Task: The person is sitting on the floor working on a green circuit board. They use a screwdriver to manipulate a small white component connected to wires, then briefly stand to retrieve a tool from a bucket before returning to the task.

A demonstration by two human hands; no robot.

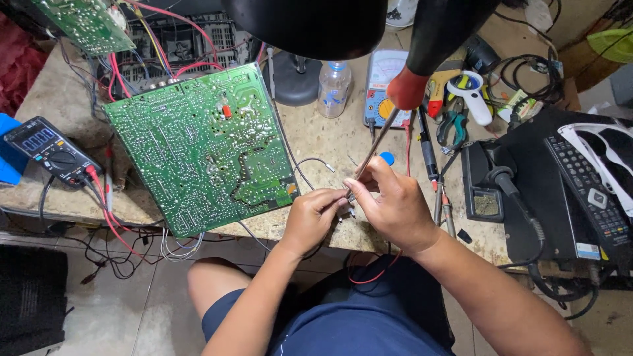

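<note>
The left hand (pixel 310 216) pinched a small metal part (pixel 344 209) at the desk (pixel 330 142) edge, steadying it for the tool; the right hand (pixel 394 201) was clenched around a soldering iron (pixel 380 140), tip meeting the part just beside that left grip, handle angled up and away, green circuit board (pixel 201 145) lying leftward

Electronics repair workshop, circuit board (pixel 201 148), multimeter (pixel 51 150)

Glossy green circuit board (pixel 201 148), speckled rough stone benchtop (pixel 323 142), clear plastic bottle (pixel 333 88), shiny metal screwdriver shaft (pixel 374 146)
</note>
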